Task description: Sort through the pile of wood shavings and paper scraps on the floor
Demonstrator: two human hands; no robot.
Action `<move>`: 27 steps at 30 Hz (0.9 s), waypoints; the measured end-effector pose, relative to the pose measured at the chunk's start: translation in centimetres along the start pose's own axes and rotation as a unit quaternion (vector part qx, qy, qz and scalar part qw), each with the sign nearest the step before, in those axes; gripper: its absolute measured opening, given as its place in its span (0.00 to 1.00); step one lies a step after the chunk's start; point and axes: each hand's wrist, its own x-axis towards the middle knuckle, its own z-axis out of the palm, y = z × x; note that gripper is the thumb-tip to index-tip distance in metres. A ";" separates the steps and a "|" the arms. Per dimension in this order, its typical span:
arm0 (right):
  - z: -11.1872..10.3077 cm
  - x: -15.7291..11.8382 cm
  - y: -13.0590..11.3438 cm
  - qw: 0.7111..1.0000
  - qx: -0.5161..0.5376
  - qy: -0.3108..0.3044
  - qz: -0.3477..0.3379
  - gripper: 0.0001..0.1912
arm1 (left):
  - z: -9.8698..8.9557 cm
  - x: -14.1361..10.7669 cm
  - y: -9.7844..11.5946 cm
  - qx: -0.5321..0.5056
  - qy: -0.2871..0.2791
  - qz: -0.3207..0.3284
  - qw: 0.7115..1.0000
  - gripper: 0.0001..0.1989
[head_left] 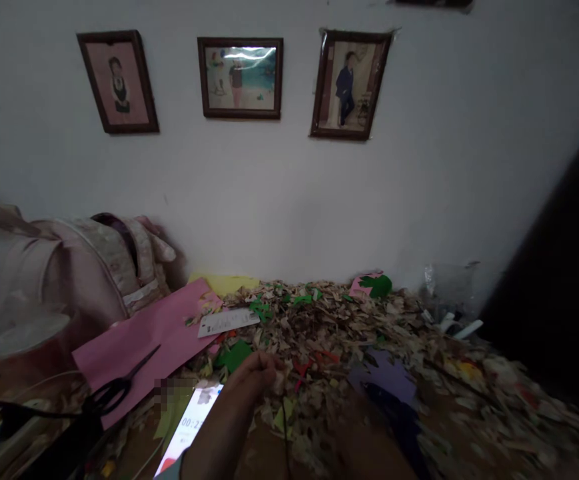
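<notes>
Your left hand (258,372) pinches what seems a pale scrap (279,381) at six o'clock; loosened fingers could lose it among the similar shavings (319,330). Your right hand (366,433), toward five o'clock, is too blurred to tell its grip.

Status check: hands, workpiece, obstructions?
Left hand pinching what looks like a pale scrap. Right hand blurred, hold unclear. Heaped litter crowds both; phone close by left.
</notes>
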 end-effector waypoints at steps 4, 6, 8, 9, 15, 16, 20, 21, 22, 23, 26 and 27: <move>1.2 3.9 -3.2 1.000 -0.010 -0.018 0.008 0.13 | 0.1 -0.2 0.2 -0.027 -0.012 0.012 0.999 0.08; 2.0 5.0 -4.2 1.000 -0.008 -0.009 0.020 0.15 | 0.2 -0.9 0.9 -0.035 -0.014 0.015 0.999 0.09; 2.7 5.5 -4.6 1.000 0.009 0.009 0.025 0.16 | 0.2 -1.8 1.7 -0.041 -0.004 0.020 0.999 0.09; 2.9 5.6 -4.5 0.999 0.023 0.018 0.023 0.16 | 0.2 -2.3 2.1 -0.045 0.001 0.020 0.999 0.09; 3.1 5.4 -3.5 0.997 0.060 0.039 0.024 0.17 | 0.6 -3.3 2.6 -0.027 0.011 0.026 0.999 0.06; 3.0 5.4 -3.5 0.997 0.060 0.039 0.024 0.17 | 0.7 -3.2 2.5 -0.021 0.001 0.025 0.999 0.05; 3.0 5.3 -3.6 0.997 0.067 0.042 0.004 0.16 | 0.7 -2.8 2.6 -0.006 -0.012 0.023 1.000 0.05; 3.0 5.3 -3.6 0.997 0.066 0.037 0.000 0.15 | 0.6 -2.7 2.7 0.000 -0.005 0.022 1.000 0.05; 2.9 5.2 -3.6 0.998 0.063 0.029 -0.002 0.14 | 0.4 -2.7 2.9 0.007 0.003 0.023 1.000 0.05; 2.7 5.0 -3.5 0.998 0.059 0.016 -0.002 0.14 | 0.1 -2.7 3.1 0.013 0.011 0.024 1.000 0.06; 1.8 4.7 -3.2 0.999 0.047 -0.022 0.004 0.13 | -0.6 -2.9 3.8 0.011 0.038 0.030 0.999 0.07; 1.6 4.6 -3.2 0.999 0.047 -0.027 0.005 0.13 | -0.8 -2.9 4.0 0.006 0.046 0.035 0.998 0.07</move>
